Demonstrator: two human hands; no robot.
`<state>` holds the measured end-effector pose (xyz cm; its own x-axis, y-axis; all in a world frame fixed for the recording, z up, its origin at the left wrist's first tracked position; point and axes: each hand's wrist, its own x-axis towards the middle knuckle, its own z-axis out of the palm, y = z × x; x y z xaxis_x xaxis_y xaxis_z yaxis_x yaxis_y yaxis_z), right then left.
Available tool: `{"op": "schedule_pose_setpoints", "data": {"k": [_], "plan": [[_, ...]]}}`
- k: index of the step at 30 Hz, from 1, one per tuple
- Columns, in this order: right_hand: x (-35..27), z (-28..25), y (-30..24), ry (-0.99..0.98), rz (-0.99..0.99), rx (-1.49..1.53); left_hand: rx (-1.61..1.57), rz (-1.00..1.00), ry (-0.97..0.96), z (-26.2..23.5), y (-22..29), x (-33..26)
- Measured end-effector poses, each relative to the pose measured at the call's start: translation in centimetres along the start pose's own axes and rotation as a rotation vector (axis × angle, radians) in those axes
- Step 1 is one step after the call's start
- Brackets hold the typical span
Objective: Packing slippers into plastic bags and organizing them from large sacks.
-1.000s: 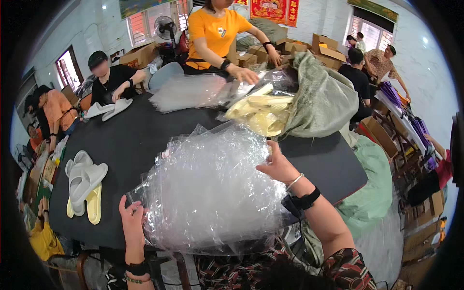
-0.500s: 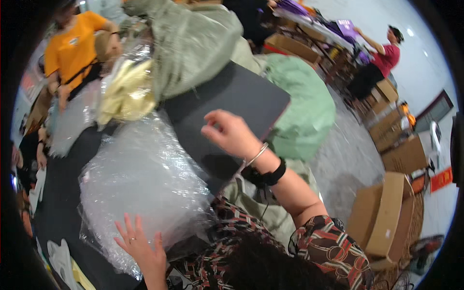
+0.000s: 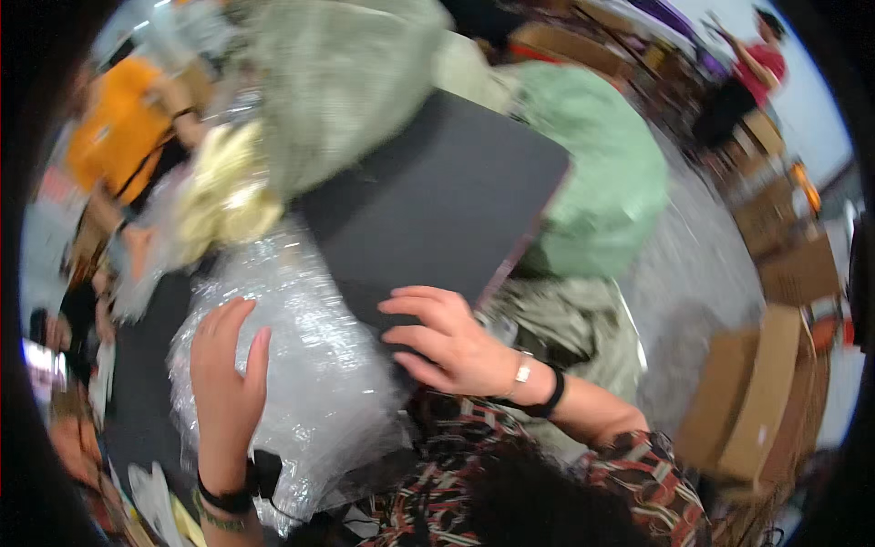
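The fingers [image 3: 244,339] of the left hand [image 3: 223,383] are held straight and close together, laid flat on the top of a heap of clear plastic bags [image 3: 301,365]; nothing is gripped, the palm simply being pressed onto the crinkled film; the fingers [image 3: 415,305] of the right hand [image 3: 451,342] are spread a little and gently curved, resting partly on the right edge of the same heap and partly on the black table [image 3: 447,201]; whether any film is pinched beneath them cannot be told. The heap is seen lying on the near part of the table, just in front of the person, between the two hands; it is glossy, wrinkled and see-through, with white glints along its folds. The table top is matt, dark and flat, its corner shown pointing to the right. A dark band is worn on each wrist, and a light bracelet [image 3: 521,372] is seen beside the band on the right one. A large grey-green sack [image 3: 337,91] of coarse woven look is slumped on the far side of the table; a rounder, paler green sack [image 3: 611,173] is set just beyond the table's corner; pale yellow items [image 3: 223,196] are piled near the first sack. A person in an orange shirt [image 3: 114,146] is blurred at the far left; brown cardboard boxes [image 3: 756,392] stand on the floor at the right.
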<state>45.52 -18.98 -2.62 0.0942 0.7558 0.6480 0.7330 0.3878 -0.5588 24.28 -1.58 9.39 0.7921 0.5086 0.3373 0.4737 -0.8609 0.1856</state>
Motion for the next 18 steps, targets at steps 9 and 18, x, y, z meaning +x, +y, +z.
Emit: {"op": "schedule_pose_setpoints", "data": {"k": [9,18], "plan": [[-29.4,-7.9,18.7,0.596,0.91,-0.77,0.13,0.084,-0.289,7.4,7.4,-3.3],[-47.0,6.7,18.1,-0.129,2.515,-0.348,0.245,0.049,-0.4,4.0,8.8,-5.1]]}}
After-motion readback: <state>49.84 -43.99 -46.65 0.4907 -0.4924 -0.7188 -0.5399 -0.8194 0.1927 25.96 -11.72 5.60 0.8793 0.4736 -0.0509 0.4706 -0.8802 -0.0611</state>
